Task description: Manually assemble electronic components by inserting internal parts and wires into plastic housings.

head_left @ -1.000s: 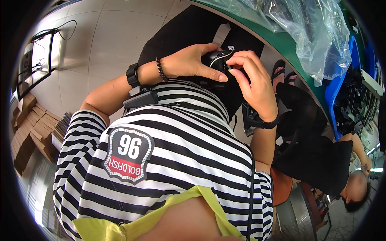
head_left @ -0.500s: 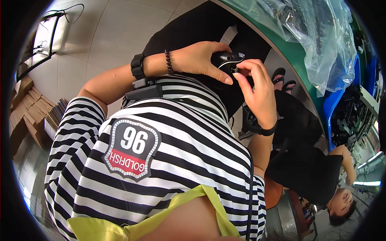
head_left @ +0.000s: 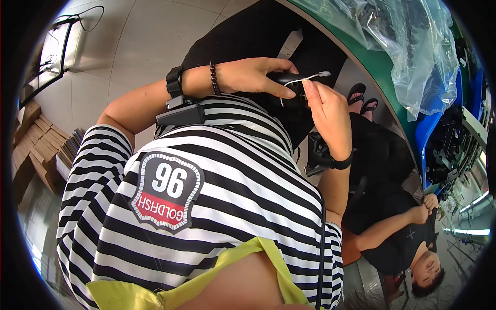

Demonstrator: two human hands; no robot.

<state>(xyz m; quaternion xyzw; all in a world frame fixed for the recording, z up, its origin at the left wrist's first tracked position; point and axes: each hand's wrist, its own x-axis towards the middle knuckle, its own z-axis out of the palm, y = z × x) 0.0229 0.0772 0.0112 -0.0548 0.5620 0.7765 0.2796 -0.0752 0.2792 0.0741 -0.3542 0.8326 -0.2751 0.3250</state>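
My left hand (head_left: 252, 75) is wrapped round a black rounded part (head_left: 281, 78), with its thumb along the near side and its fingers over the far side. A thin white cord (head_left: 293, 81) crosses the part; one end hangs below my left thumb, and the other reaches right to a pale, blurred tip (head_left: 324, 74). My right hand (head_left: 329, 111) is closed in a pinch at the part's right end, thumb and forefinger on the white cord. Whether its fingers also touch the part cannot be made out. Both hands are above my dark-clothed lap (head_left: 227, 44).
A green table (head_left: 356, 54) curves along the upper right, partly under clear plastic sheeting (head_left: 403, 51). Beyond it, a blue bin (head_left: 424, 150) borders black parts. A person in black (head_left: 395, 237) sits at the right. Flattened cardboard (head_left: 44, 137) is stacked at the left.
My right hand has turned, its fingers now folded into a tighter pinch. The white cord has shifted and sticks out further right. The other person's hands have come together.
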